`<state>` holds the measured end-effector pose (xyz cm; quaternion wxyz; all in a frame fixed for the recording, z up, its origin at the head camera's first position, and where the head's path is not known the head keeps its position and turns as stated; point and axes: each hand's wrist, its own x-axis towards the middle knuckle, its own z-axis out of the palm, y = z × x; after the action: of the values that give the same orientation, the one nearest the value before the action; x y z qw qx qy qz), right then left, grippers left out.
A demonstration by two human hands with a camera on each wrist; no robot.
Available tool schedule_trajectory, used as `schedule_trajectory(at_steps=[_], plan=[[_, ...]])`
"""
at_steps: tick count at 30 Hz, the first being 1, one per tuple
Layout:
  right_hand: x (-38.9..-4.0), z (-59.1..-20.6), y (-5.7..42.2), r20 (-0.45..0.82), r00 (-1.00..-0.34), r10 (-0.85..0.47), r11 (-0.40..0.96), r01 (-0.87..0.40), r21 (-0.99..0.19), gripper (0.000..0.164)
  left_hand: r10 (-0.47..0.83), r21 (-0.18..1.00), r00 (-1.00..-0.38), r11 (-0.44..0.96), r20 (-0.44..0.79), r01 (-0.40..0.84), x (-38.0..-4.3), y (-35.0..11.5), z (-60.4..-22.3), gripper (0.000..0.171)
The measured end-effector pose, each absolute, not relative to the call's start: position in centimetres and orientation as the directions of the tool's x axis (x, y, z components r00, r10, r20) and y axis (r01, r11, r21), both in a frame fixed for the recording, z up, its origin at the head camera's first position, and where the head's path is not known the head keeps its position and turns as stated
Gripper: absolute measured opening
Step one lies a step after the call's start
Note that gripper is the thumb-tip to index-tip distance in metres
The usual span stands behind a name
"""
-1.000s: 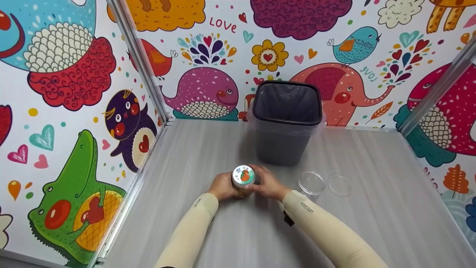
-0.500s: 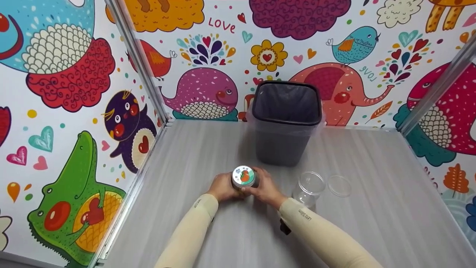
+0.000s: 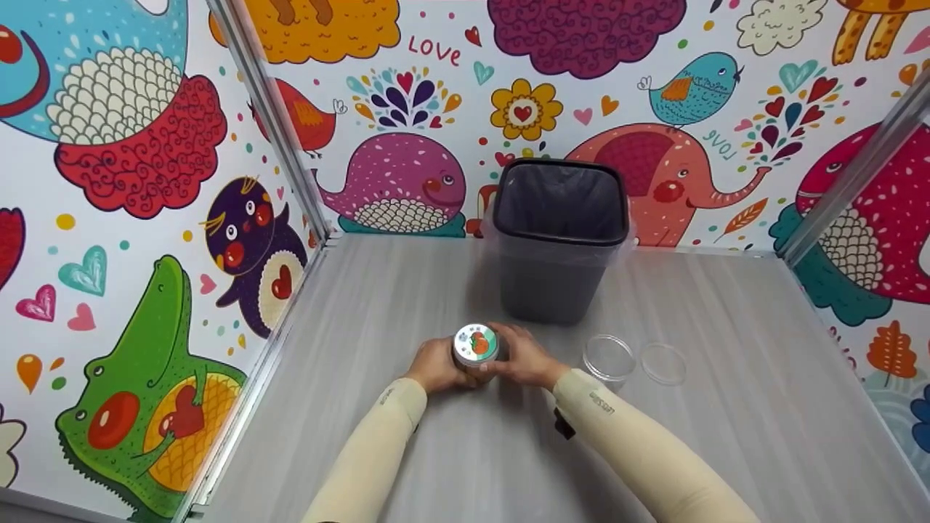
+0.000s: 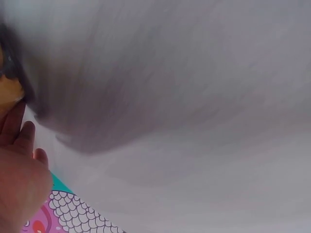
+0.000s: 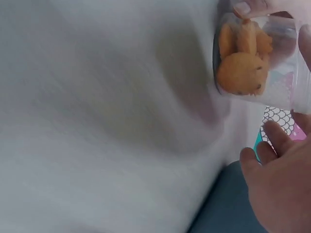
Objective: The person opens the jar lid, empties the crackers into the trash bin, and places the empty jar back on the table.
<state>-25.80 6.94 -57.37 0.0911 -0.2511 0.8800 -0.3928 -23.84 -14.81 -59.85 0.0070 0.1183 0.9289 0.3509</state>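
A clear plastic jar (image 5: 282, 46) with several round orange-brown pieces, which look like cookies (image 5: 241, 73), stands upright between the two hands. Its lid (image 3: 476, 343) carries a white and green label with an orange fruit picture. My left hand (image 3: 434, 365) grips the jar's body from the left; its fingers (image 5: 250, 8) show along the side in the right wrist view. At the top, my right hand (image 3: 524, 357) holds the lid, thumb in front and fingers behind. Only part of the left hand (image 4: 22, 179) and a sliver of the jar show in the left wrist view.
Right of the hands stand an uncovered clear jar (image 3: 609, 357), partly behind the right sleeve, and a flat clear disc-shaped lid (image 3: 663, 364). A dark bin (image 3: 552, 280) with a bag liner is behind. Patterned walls enclose the grey table (image 3: 378, 290).
My right hand swivelled toward me around the lid half a second ago and has now swung back, the forearm covering more of the uncovered jar again. The left hand keeps its hold.
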Motion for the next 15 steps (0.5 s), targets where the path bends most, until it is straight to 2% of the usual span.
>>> schedule_trajectory(at_steps=[6, 11, 15], plan=[[-24.9, -59.0, 5.8, 0.164, -0.902, -0.400, 0.471, -0.356, -0.807, 0.085, 0.212, 0.648, -0.975, 0.736, 0.058, 0.199, -23.9, -14.9, -59.8, 0.070], [-24.5, -59.3, 5.3, 0.144, -0.926, -0.349, 0.470, -0.306, -0.828, 0.084, 0.219, 0.643, -0.973, 0.734, 0.078, 0.217, -23.9, -14.8, -59.7, 0.069], [-24.5, -59.0, 5.7, 0.087, -0.927, -0.366, 0.516, -0.280, -0.810, 0.086, 0.222, 0.644, -0.973, 0.735, 0.066, 0.211, -24.0, -14.8, -59.8, 0.069]])
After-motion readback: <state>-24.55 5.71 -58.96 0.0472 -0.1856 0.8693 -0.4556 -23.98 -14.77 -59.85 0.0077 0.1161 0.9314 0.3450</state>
